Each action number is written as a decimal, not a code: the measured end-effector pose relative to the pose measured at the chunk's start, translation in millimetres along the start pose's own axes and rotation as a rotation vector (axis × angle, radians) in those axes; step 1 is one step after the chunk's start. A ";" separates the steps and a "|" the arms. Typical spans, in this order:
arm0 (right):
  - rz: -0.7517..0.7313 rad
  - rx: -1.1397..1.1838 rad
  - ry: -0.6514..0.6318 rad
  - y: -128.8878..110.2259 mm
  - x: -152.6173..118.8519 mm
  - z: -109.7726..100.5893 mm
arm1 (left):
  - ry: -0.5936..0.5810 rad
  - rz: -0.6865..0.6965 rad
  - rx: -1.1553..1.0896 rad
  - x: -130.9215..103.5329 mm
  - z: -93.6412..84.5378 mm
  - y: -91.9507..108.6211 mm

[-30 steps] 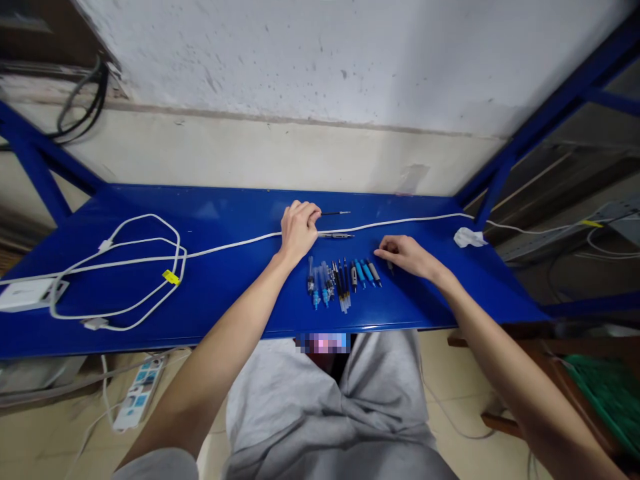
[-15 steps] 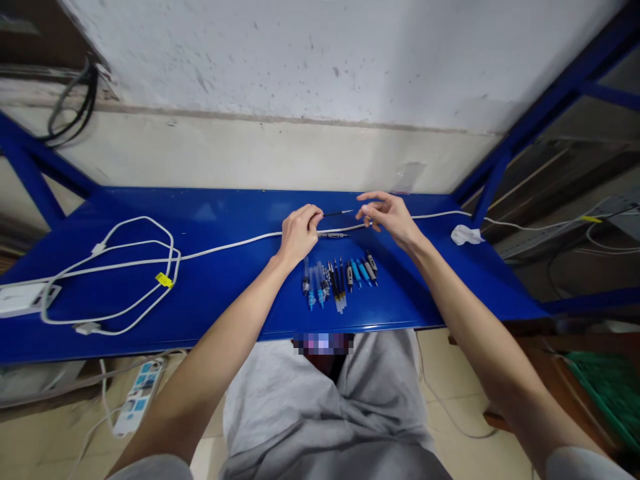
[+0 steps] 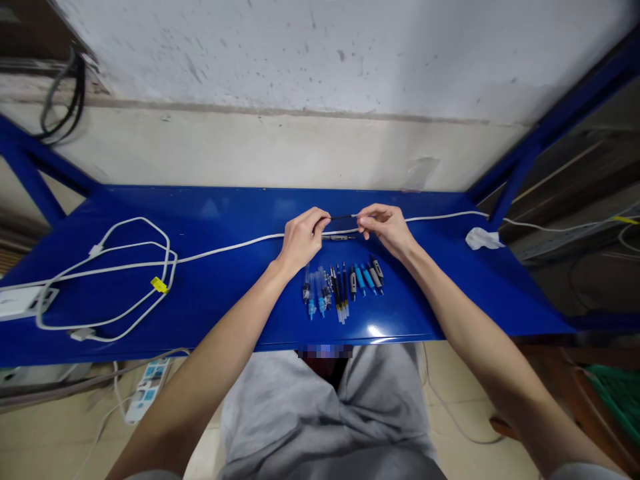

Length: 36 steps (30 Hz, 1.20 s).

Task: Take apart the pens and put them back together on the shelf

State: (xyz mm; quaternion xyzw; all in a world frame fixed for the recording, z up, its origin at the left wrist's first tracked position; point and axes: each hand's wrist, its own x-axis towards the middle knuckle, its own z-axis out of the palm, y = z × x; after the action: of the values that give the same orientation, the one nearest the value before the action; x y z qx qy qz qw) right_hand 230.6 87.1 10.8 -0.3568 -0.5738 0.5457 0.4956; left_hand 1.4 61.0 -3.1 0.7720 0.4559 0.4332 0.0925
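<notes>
A thin dark pen refill (image 3: 342, 217) stretches level between my two hands above the blue table. My left hand (image 3: 301, 239) pinches one end of it. At the other end, the fingertips of my right hand (image 3: 387, 227) are closed on its pale tip. Just below lies a grey pen part (image 3: 339, 238) beside the white cable. Closer to me are clear pen barrels (image 3: 315, 293) with blue and dark ends, small springs or metal bits (image 3: 328, 280), several dark refills (image 3: 342, 293), and blue and grey grip sections (image 3: 367, 279) in a row.
A white cable (image 3: 225, 250) crosses the blue table (image 3: 225, 313) and loops at the left near a white adapter (image 3: 23, 301). A crumpled tissue (image 3: 484, 238) lies at the right. Blue frame bars (image 3: 517, 177) rise at both sides, with a wall behind.
My right hand, which was apart with fingers spread, has come in and closed on the refill's tip. My left hand keeps its pinch on the refill. The view has shifted slightly.
</notes>
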 end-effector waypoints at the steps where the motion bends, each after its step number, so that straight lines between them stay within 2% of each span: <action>1: 0.005 0.007 -0.017 1.5 -0.8 2.4 | -0.004 0.004 -0.002 -0.1 -0.2 0.3; 7: -0.008 0.040 -0.092 2.1 -7.0 14.9 | 0.020 -0.008 0.018 -0.8 -1.0 -0.7; 16: -0.003 0.018 0.051 0.8 -7.6 14.9 | -0.004 0.018 0.088 -1.0 1.6 2.5; 26: 0.004 0.009 0.130 2.8 -6.7 14.3 | -0.019 0.002 0.107 -0.5 2.2 3.4; 33: 0.011 0.066 0.262 -2.5 -6.4 12.3 | 0.001 -0.012 0.125 -2.2 3.9 3.4; 36: 0.015 0.147 0.350 0.6 -3.2 3.4 | 0.028 -0.084 0.133 2.6 -2.2 3.1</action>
State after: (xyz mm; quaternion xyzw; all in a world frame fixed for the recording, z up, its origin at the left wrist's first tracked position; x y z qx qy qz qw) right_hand 228.1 83.2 10.0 -0.4134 -0.4349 0.5194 0.6085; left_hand 2.2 60.8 1.5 0.7506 0.5167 0.4085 0.0528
